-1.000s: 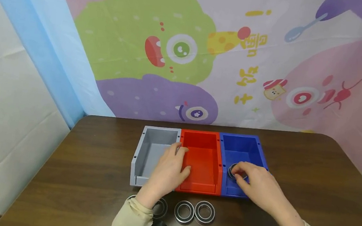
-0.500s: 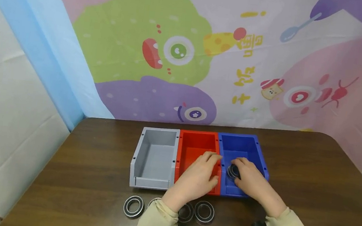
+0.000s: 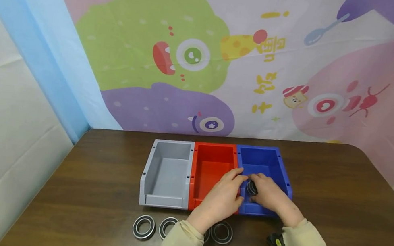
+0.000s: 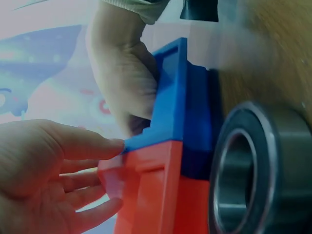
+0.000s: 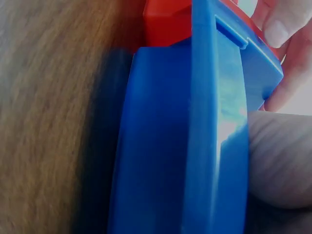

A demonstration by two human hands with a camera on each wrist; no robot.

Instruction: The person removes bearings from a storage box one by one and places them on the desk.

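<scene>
My right hand (image 3: 270,194) reaches into the blue bin (image 3: 257,169) and grips a ball bearing (image 3: 251,187), a dark ring with a metal rim tipped on its side near the left wall. Its fingers partly cover the bearing. My left hand (image 3: 223,195) is over the front of the red bin (image 3: 213,173), fingers spread and slightly bent, fingertips by the wall shared with the blue bin. In the left wrist view its thumb (image 4: 105,147) lies right at the blue rim. The right wrist view shows mostly the blue bin's outside (image 5: 156,146), hiding the bearing.
A grey bin (image 3: 169,176) adjoins the red one on its left. Several bearings lie in a row on the brown table (image 3: 94,192) before the bins, including the leftmost bearing (image 3: 135,226) and the rightmost bearing (image 3: 229,234); the left forearm covers part of the row.
My left hand has moved right, from between the grey and red bins to the red and blue divider. My right hand stays in the blue bin; its bearing now stands more on edge.
</scene>
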